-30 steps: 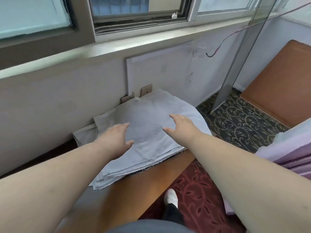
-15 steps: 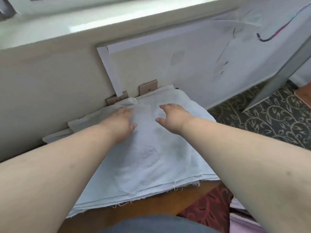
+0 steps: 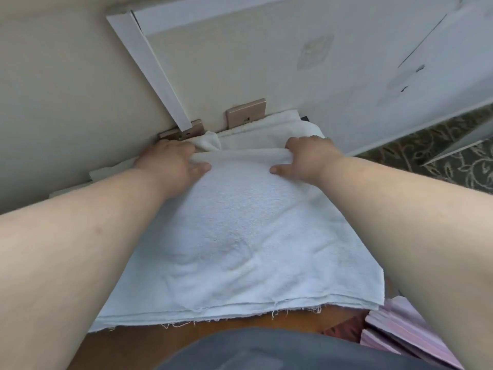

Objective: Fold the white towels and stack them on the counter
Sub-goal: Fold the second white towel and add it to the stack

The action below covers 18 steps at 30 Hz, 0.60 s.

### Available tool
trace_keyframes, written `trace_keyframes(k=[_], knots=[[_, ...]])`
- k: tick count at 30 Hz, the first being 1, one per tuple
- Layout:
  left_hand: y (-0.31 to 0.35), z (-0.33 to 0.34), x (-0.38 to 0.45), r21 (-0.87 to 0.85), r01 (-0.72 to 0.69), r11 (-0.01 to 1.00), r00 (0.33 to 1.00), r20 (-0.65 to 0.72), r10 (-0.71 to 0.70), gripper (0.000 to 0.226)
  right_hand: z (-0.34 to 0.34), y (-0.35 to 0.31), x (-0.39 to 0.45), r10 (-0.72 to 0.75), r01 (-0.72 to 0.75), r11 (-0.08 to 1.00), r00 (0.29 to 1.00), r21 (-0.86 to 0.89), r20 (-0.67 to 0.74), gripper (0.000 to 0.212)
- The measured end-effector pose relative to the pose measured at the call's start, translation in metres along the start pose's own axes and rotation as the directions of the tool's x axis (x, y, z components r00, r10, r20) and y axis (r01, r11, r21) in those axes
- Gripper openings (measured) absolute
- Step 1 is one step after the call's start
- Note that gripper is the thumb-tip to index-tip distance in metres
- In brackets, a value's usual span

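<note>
Head view, looking down over both forearms onto a white towel [image 3: 240,236] spread across a wooden counter [image 3: 266,320], whose brown surface shows as a strip along the lower centre of the frame. The towel fills the middle of the frame; its near hem, frayed with loose threads, lies in several stacked layers just above that strip. At upper centre, the left hand [image 3: 170,161] grasps the far edge of the top layer, thumb on the upper face and fingers tucked under the raised fold. The right hand [image 3: 306,156] grips the same edge further right in the same manner, thumb lying on the cloth. Between the two hands the far edge stands up as a low ridge. Beyond it, more white towelling [image 3: 266,129] lies bunched against the pale wall [image 3: 66,89], touching two tan wall plates [image 3: 246,112]. Patterned carpet [image 3: 440,156] appears at right, and pink striped fabric [image 3: 400,329] at lower right.
</note>
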<state>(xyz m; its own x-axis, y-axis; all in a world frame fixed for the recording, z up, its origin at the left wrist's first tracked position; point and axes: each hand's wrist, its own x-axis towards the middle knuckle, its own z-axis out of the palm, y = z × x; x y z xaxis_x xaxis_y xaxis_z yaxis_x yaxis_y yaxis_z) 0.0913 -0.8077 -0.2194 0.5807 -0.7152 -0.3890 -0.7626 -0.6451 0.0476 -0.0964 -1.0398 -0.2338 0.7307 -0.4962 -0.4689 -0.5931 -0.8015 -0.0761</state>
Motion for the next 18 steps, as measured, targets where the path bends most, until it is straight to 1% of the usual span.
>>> trace_keyframes(k=[3,5,7,9,12,15,16,18], knots=[[-0.012,0.001,-0.008,0.003,0.059,0.998,0.998,-0.005,-0.059,0.066,-0.002,0.022,-0.008,0.093,-0.094,0.994,0.995,0.051,0.023,0.055],[-0.009,-0.004,-0.012,-0.005,0.064,0.998,0.997,-0.047,-0.064,0.055,-0.005,0.020,-0.015,0.088,-0.086,0.986,0.996,0.145,-0.007,0.046],[0.003,-0.011,-0.021,-0.070,0.039,0.997,0.991,-0.125,-0.047,0.042,-0.008,0.000,-0.025,0.045,-0.023,0.964,0.996,0.267,-0.077,0.034],[0.015,-0.016,-0.034,-0.175,0.026,0.984,0.982,-0.182,-0.058,0.032,-0.011,-0.029,-0.039,-0.003,0.058,0.930,0.989,0.363,-0.150,0.026],[0.023,-0.024,-0.058,-0.317,0.023,0.948,0.974,-0.208,-0.093,0.028,-0.015,-0.069,-0.065,-0.052,0.158,0.866,0.972,0.474,-0.229,0.021],[0.022,-0.033,-0.081,-0.372,-0.009,0.928,0.970,-0.228,-0.082,0.027,-0.026,-0.105,-0.089,-0.099,0.229,0.790,0.963,0.568,-0.251,0.012],[0.022,-0.036,-0.089,-0.376,-0.015,0.927,0.970,-0.229,-0.077,0.029,-0.031,-0.116,-0.096,-0.117,0.253,0.762,0.959,0.596,-0.258,0.013],[0.021,-0.043,-0.107,-0.380,-0.002,0.925,0.973,-0.212,-0.085,0.032,-0.040,-0.139,-0.111,-0.140,0.291,0.711,0.951,0.640,-0.277,0.024]])
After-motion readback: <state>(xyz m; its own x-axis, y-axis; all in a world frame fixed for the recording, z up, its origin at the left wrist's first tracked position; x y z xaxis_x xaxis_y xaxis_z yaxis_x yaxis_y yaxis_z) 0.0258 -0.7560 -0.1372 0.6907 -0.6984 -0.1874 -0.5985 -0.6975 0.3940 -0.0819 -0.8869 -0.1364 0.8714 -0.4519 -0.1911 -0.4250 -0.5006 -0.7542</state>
